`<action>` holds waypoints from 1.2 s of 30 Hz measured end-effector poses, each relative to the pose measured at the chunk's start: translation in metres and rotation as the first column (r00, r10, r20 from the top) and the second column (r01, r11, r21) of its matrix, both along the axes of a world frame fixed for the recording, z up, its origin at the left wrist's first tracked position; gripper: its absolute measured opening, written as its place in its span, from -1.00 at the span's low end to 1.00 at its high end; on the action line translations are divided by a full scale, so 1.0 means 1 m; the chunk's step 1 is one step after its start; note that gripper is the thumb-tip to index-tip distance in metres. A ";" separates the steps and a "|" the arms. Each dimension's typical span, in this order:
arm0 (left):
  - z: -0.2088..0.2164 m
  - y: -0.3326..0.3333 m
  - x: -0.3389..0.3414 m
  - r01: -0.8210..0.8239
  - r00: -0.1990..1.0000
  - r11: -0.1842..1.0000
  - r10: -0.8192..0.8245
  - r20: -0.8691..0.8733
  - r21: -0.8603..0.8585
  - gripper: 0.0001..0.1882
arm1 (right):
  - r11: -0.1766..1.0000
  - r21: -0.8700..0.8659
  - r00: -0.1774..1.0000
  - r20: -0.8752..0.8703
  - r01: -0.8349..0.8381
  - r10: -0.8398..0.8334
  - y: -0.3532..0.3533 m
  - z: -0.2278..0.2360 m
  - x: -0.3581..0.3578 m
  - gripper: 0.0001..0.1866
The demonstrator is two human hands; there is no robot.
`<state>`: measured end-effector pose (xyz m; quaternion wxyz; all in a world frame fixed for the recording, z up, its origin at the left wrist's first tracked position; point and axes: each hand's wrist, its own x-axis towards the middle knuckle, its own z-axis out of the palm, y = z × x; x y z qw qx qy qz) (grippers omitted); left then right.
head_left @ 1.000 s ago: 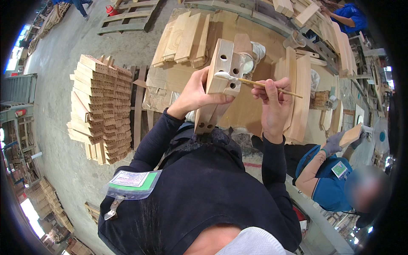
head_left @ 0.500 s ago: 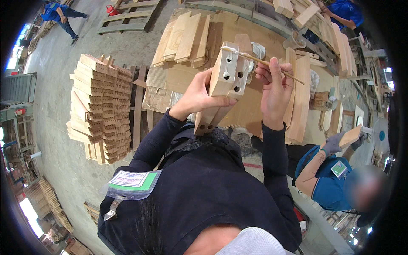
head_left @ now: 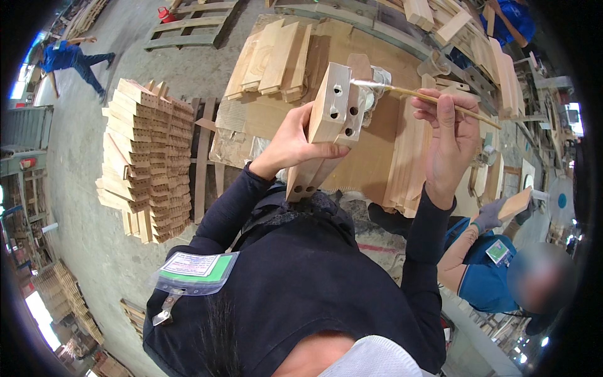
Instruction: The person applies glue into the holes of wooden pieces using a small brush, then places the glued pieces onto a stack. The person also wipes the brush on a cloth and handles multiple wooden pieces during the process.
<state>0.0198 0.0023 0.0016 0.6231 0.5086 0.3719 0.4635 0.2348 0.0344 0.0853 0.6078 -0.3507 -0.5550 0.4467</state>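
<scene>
The drilled wooden block (head_left: pixel 323 116) is gripped in my left hand (head_left: pixel 292 141), thumb across its near side, forearm angled inward. To its right, my raised right hand (head_left: pixel 451 129) pinches a thin stick (head_left: pixel 433 99), white end toward the block; whether they touch, I can't quite tell.

- Grey concrete floor (head_left: pixel 81 151), marked with a short red line (head_left: pixel 380 248) at lower right of centre.
- Slatted wooden pallet (head_left: pixel 179 45), upper left; red container (head_left: pixel 166 15) near its left end.
- Tall stack of wooden pieces (head_left: pixel 147 163) at left, drilled ends showing.
- Person in blue (head_left: pixel 59 58), far upper left, legs apart.
- Co-worker (head_left: pixel 483 292), lower right: blue top, grey gloves (head_left: pixel 491 213) on a pale board (head_left: pixel 515 204).
- Pale disc (head_left: pixel 561 210) with blue centre, near that board.
</scene>
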 end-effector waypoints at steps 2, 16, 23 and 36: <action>0.000 0.000 0.001 0.005 1.000 1.000 -0.005 -0.016 0.001 -0.33 | 0.998 0.066 0.996 0.090 -0.019 0.013 0.000 0.007 0.001 -0.89; -0.003 0.003 0.005 -0.039 0.998 0.999 0.040 -0.043 0.008 -0.35 | 0.948 0.300 0.806 0.584 -0.105 -0.096 -0.010 0.041 -0.017 -0.86; 0.002 0.004 0.007 -0.039 0.998 0.999 0.037 -0.053 -0.030 -0.32 | 0.907 0.327 0.720 0.693 -0.267 -0.038 0.004 0.047 -0.036 -0.85; -0.001 0.001 0.003 -0.060 0.998 0.998 0.060 -0.035 -0.004 -0.31 | 0.952 0.245 0.853 0.522 -0.186 0.032 0.009 0.060 -0.032 -0.86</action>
